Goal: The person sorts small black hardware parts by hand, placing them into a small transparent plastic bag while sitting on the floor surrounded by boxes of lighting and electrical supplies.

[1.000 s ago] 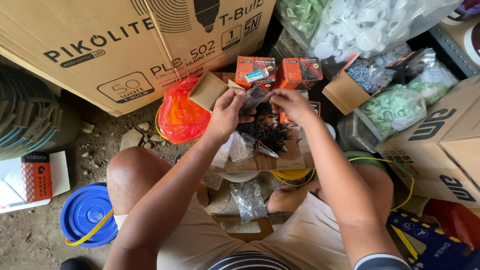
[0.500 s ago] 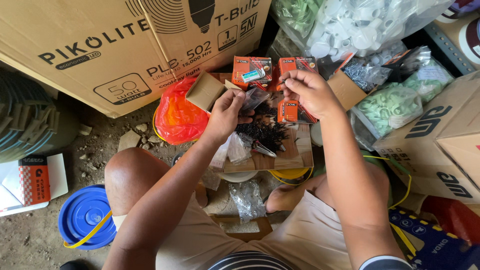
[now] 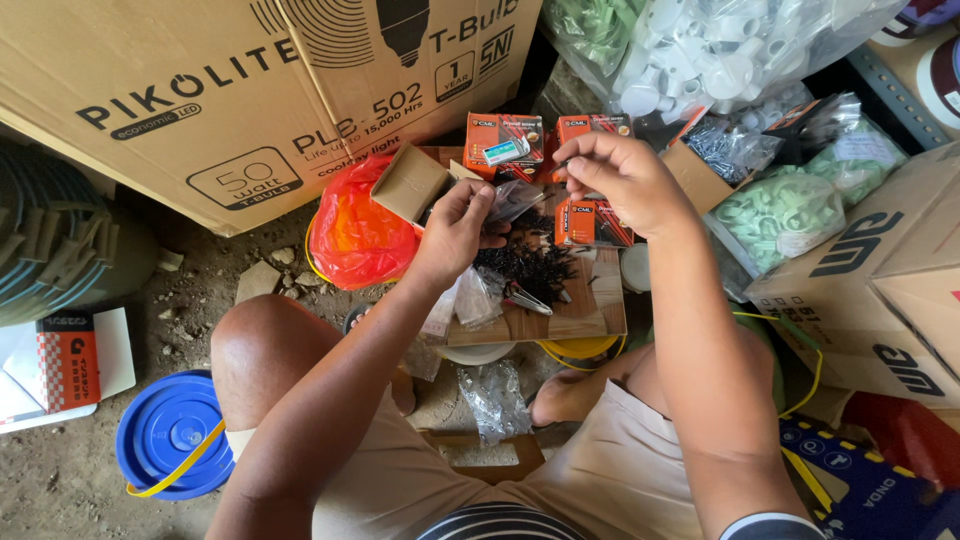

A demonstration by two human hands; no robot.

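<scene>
Three orange boxes (image 3: 592,222); two hands: left hand (image 3: 455,230), right hand (image 3: 620,178).

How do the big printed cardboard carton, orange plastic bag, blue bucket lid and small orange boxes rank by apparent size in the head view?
1. Cardboard carton
2. Orange plastic bag and blue bucket lid: alike, and the lid lies nearer the camera, so unranked
3. Small orange boxes

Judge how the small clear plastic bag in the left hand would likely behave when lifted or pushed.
The clear plastic bag is thin and crinkled, so probably floppy. Pinched lightly by the left hand, it seems light. Its glossy film may be slippery.
</scene>
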